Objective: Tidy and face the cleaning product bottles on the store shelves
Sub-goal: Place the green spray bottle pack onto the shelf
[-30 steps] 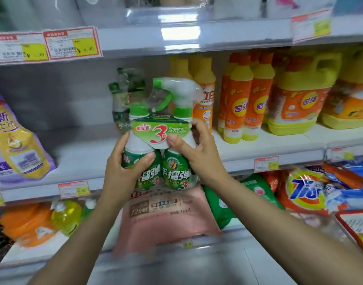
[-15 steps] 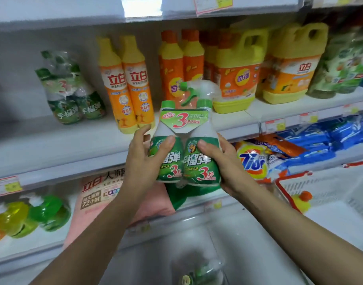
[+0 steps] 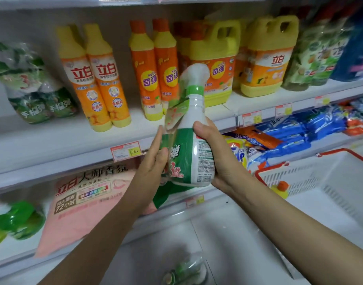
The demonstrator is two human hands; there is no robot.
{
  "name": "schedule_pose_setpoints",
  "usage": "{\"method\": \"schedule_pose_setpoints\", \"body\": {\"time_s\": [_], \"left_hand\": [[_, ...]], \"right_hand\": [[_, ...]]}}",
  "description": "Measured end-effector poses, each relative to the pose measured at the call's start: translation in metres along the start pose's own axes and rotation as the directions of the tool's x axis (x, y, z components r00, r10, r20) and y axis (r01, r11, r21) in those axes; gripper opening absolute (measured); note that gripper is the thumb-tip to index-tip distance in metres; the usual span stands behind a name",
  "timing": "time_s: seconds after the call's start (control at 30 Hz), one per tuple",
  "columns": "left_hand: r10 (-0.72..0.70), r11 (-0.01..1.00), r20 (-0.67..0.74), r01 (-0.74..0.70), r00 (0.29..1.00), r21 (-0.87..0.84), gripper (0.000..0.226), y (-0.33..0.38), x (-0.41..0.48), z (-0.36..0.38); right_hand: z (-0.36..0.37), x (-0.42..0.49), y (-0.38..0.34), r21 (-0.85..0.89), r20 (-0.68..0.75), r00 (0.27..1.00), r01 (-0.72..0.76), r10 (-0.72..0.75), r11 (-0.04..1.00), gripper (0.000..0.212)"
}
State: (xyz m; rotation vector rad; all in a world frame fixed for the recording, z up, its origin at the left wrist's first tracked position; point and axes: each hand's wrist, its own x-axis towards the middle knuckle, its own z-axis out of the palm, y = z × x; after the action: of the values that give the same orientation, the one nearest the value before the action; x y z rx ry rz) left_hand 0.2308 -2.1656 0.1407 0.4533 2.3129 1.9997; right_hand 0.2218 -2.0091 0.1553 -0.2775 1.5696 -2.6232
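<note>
I hold a twin pack of green-and-white spray cleaner bottles upright in front of the middle shelf. It is turned edge-on, so its back label faces right. My right hand grips its right side. My left hand lies flat against its left side, thumb on the front label. A matching wrapped twin pack leans at the shelf's far left. Two yellow-capped orange bottles and two orange-capped bottles stand beside it, labels forward.
Yellow handled jugs stand to the right on the same shelf. Below are a pink detergent bag, green bottles and blue packets. A white basket with a red rim sits at lower right. Another wrapped pack lies on the floor.
The twin pack has been rotated from front-facing to edge-on and lifted slightly. My view has shifted right along the shelf.
</note>
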Motion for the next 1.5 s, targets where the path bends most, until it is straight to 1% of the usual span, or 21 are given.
{"method": "schedule_pose_setpoints", "body": {"time_s": [0.07,0.1,0.2,0.27,0.33,0.4,0.5,0.53,0.6,0.67,0.77,0.83,0.9,1.0,1.07,1.13,1.23,1.27,1.37,1.43,1.5], "left_hand": [[0.039,0.964,-0.049,-0.025,0.998,0.264,0.046,0.002,0.002,0.003],[0.068,0.939,-0.063,-0.043,0.996,0.342,0.050,0.003,0.000,0.006],[0.097,0.943,0.033,-0.102,0.995,0.316,0.075,0.010,-0.006,0.020],[0.147,0.939,0.023,-0.147,0.989,0.310,0.080,0.007,-0.009,0.027],[0.155,0.968,-0.035,-0.145,0.987,0.205,0.072,0.007,-0.012,0.024],[0.087,0.996,-0.038,-0.086,0.995,0.025,0.068,0.006,-0.010,0.014],[0.013,0.965,-0.013,-0.016,1.000,-0.263,0.055,0.012,-0.003,-0.003],[-0.033,0.926,-0.005,0.029,0.999,-0.376,0.055,0.010,-0.001,-0.006],[-0.146,0.823,0.021,0.133,0.989,-0.553,0.056,0.010,0.000,-0.008],[-0.231,0.801,0.039,0.213,0.972,-0.559,0.053,0.011,0.001,-0.008],[-0.346,0.819,0.056,0.330,0.937,-0.470,0.061,0.013,0.004,-0.018],[-0.374,0.820,0.106,0.382,0.921,-0.426,0.064,0.013,0.003,-0.022],[-0.368,0.812,0.138,0.390,0.920,-0.435,0.055,0.014,-0.001,-0.020],[-0.321,0.815,0.070,0.313,0.945,-0.487,0.046,0.017,-0.007,-0.013],[-0.209,0.921,-0.058,0.177,0.976,-0.347,0.054,0.014,-0.007,-0.013],[-0.031,1.000,-0.159,0.031,0.987,0.000,0.069,0.010,-0.011,-0.012],[0.188,0.873,-0.202,-0.069,0.961,0.483,0.070,0.004,-0.025,0.005],[0.229,0.811,-0.220,-0.061,0.948,0.582,0.072,0.003,-0.030,0.013],[0.292,0.746,-0.178,-0.108,0.940,0.657,0.069,-0.002,-0.035,0.019],[0.307,0.799,-0.069,-0.218,0.949,0.560,0.048,-0.004,-0.028,0.003],[0.265,0.893,-0.016,-0.239,0.964,0.381,0.034,-0.007,-0.014,-0.019]], "right_hand": [[-0.003,0.000,0.007,0.053,-0.094,0.996,0.009,-0.004,0.999,0.044],[-0.005,0.000,0.009,0.050,-0.125,0.992,0.014,-0.008,0.999,0.042],[-0.005,-0.001,0.009,-0.112,-0.194,0.979,0.045,-0.067,0.993,0.053],[-0.008,-0.002,0.007,-0.230,-0.160,0.981,0.067,-0.105,0.971,0.060],[-0.011,-0.004,-0.001,-0.371,-0.097,0.987,0.085,-0.130,0.925,0.063],[-0.015,-0.007,-0.012,-0.530,-0.058,0.987,0.096,-0.149,0.843,0.071],[-0.035,-0.004,-0.014,-0.669,-0.126,0.975,0.052,-0.181,0.741,0.075],[-0.037,-0.003,-0.012,-0.657,-0.118,0.984,0.025,-0.135,0.753,0.078],[-0.041,0.001,-0.002,-0.444,-0.092,0.996,-0.051,0.011,0.894,0.081],[-0.043,0.009,0.004,-0.232,-0.107,0.990,-0.115,0.092,0.966,0.076],[-0.041,0.012,0.003,-0.202,-0.196,0.975,-0.142,0.102,0.969,0.075],[-0.038,0.009,-0.001,-0.247,-0.224,0.972,-0.133,0.077,0.960,0.069],[-0.033,0.002,-0.006,-0.354,-0.207,0.978,-0.108,0.035,0.929,0.064],[-0.025,-0.009,-0.011,-0.556,-0.129,0.992,-0.077,0.006,0.827,0.066],[-0.018,-0.012,-0.020,-0.719,-0.100,0.991,-0.008,-0.092,0.695,0.079],[-0.003,-0.009,-0.027,-0.731,-0.083,0.979,0.068,-0.188,0.679,0.087],[0.018,0.001,-0.012,-0.640,-0.200,0.950,0.058,-0.239,0.766,0.113],[0.022,0.004,-0.006,-0.612,-0.250,0.930,0.064,-0.270,0.788,0.112],[0.023,0.006,0.001,-0.523,-0.271,0.901,0.156,-0.337,0.838,0.078],[0.016,0.004,-0.002,-0.495,-0.217,0.915,0.197,-0.340,0.846,0.064],[0.007,0.005,-0.003,-0.458,-0.158,0.940,0.200,-0.301,0.866,0.061]]}}
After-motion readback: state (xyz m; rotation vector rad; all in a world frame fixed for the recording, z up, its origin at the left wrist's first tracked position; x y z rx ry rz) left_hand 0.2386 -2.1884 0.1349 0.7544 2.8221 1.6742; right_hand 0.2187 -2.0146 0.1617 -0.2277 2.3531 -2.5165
